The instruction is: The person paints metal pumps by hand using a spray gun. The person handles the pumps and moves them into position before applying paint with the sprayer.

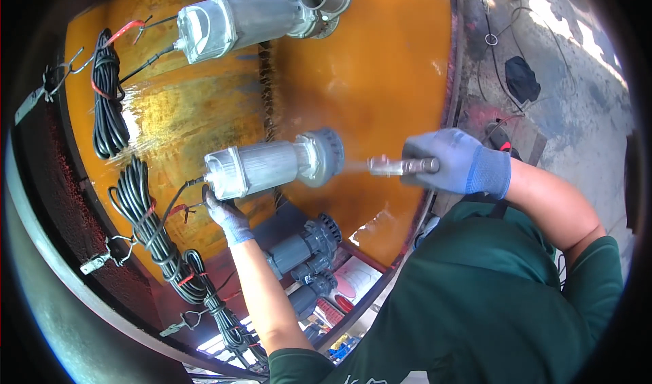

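A submersible pump [261, 170] hangs sideways in the middle, its ribbed body silvery and its round strainer end a darker grey. My left hand [229, 220], in a grey-blue glove, grips the lower edge of its cable end; the fingertips are partly hidden. My right hand [465, 158], also gloved, is closed round a metal spray gun [401, 167]. The gun's nozzle points left at the strainer end, a short gap away, and a faint mist shows between them. From the pump's left end a black cable [180, 204] runs to a tied coil.
Another silvery pump [261, 21] hangs beyond, and dark grey pumps [299, 248] hang nearer. Bundled black cables [146, 214] hang from wire hooks along a metal rail [51, 248] at left. An orange-stained panel [380, 65] stands behind. A hose and dark cloth [521, 78] lie on the floor.
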Tool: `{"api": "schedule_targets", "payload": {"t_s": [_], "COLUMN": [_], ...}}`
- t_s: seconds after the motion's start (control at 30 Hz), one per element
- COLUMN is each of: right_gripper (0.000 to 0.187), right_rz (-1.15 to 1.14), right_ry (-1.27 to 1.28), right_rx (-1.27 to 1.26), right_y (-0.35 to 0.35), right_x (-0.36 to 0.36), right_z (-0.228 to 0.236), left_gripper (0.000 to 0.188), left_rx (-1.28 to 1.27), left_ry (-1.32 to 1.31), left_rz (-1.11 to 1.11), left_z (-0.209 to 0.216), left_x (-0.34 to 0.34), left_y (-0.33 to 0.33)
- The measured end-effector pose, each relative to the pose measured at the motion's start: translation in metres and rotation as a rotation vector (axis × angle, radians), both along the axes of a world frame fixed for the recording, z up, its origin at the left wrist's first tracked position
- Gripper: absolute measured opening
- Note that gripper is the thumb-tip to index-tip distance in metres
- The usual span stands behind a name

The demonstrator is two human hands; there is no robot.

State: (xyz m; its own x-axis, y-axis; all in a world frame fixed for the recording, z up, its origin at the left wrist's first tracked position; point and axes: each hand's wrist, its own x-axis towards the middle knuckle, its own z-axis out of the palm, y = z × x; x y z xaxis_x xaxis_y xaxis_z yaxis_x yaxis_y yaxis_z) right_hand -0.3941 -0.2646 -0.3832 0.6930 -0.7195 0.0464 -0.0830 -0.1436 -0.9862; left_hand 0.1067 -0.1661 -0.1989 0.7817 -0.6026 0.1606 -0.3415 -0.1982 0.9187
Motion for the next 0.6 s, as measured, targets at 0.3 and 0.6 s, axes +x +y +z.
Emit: {"api": "schedule_targets", "payload": {"t_s": [0.3,0.6], "right_gripper": [0.032,0.034], "right_rz": [0.039,0.049], "right_ry": [0.030,-0.025], "right_rx": [-0.072,-0.148], "right_y": [-0.002,-0.003], "right_x": [0.005,0.015], "right_z": [-0.006,-0.005], "left_gripper": [0.057,0.047], "left_rx": [0.048,-0.024], "left_ry": [0.011,-0.262], "left_rz": [-0.024,0.303], "left_z": [0.015,-0.012], "left_x": [0.007,-0.102], "left_y": [0.013,0.054]}}
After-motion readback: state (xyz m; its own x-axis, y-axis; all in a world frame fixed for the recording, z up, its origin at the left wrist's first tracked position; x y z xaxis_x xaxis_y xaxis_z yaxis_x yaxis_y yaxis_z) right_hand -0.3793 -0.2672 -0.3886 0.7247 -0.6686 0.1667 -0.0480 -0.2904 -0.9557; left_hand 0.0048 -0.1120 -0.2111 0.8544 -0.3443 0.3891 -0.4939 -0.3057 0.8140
